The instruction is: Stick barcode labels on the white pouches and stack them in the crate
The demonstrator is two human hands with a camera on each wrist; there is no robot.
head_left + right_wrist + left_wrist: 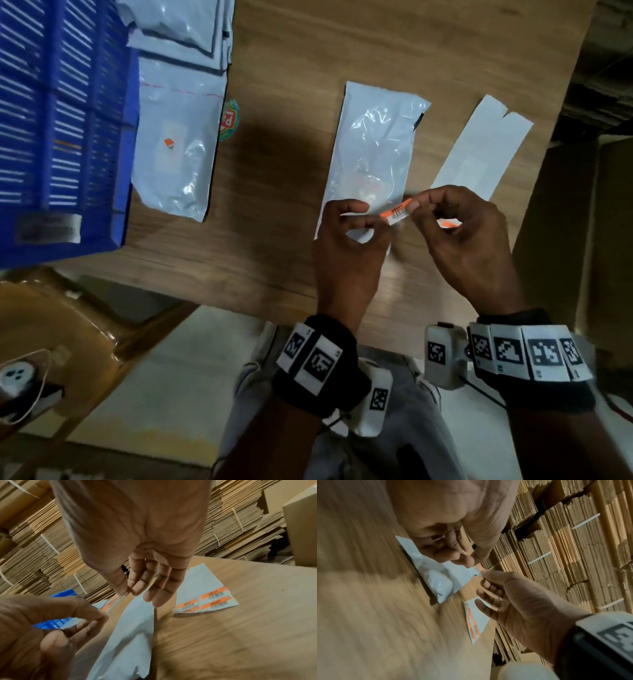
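Observation:
Both hands hold one small orange-and-white barcode label (397, 214) just above the near end of a white pouch (373, 147) lying on the wooden table. My left hand (375, 221) pinches the label's left end between thumb and forefinger. My right hand (416, 209) pinches its right end, other fingers loosely spread. The right wrist view shows the label (111, 603) stretched between the two pinches over the pouch (130, 635). The label sheet (205, 597) lies to the pouch's right. The blue crate (61, 120) stands at the far left.
A labelled pouch (174, 150) lies beside the crate, with a stack of pouches (181, 27) behind it. A round coloured sticker (229, 120) shows on the table. A brown chair (51, 342) stands at the near left. Flattened cardboard stacks (573, 547) line the far side.

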